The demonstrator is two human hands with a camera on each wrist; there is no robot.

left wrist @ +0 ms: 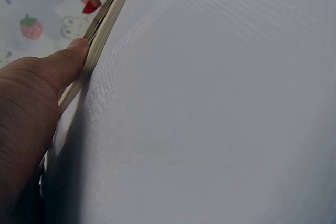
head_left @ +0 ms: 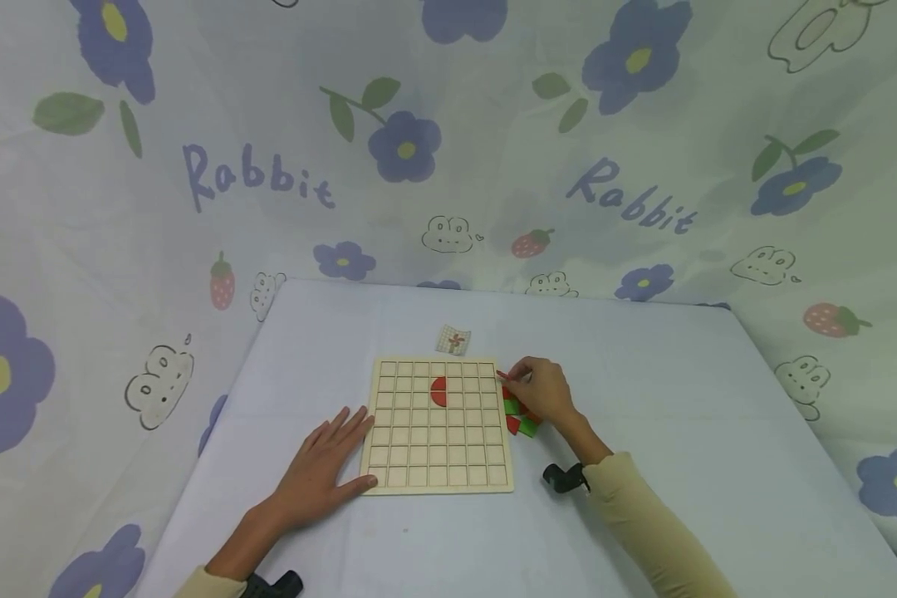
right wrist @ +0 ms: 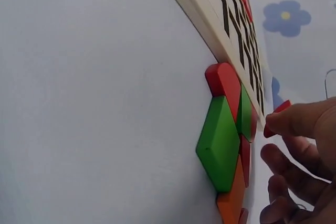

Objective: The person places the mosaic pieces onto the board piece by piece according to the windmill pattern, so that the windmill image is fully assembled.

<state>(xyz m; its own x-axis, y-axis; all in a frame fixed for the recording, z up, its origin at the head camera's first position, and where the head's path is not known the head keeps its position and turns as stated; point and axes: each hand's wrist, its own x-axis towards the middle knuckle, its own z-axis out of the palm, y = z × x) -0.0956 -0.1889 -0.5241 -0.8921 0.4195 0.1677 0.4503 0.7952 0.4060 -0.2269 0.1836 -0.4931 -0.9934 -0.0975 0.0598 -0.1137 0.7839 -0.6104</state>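
Observation:
A pale wooden grid board [head_left: 419, 457] lies on the white table. Two red quarter-circle pieces [head_left: 438, 392] sit in its upper middle cells and together form a half disc. My left hand [head_left: 317, 469] lies flat with fingers spread, its fingertips and thumb touching the board's left edge. At the board's upper right corner, my right hand [head_left: 544, 390] pinches a small red block [right wrist: 284, 106] between thumb and finger. Beneath and beside that hand are loose blocks against the board's right side, among them a green diamond [right wrist: 218, 145], a red round-ended one [right wrist: 224, 80] and an orange one [right wrist: 231, 203].
Behind the board lies a small pattern card [head_left: 454, 340] showing a red pinwheel-like figure on a grid. A printed cloth backdrop [head_left: 508, 166] rises at the table's far edge. Dark camera mounts [head_left: 564, 477] stick out from both wrists.

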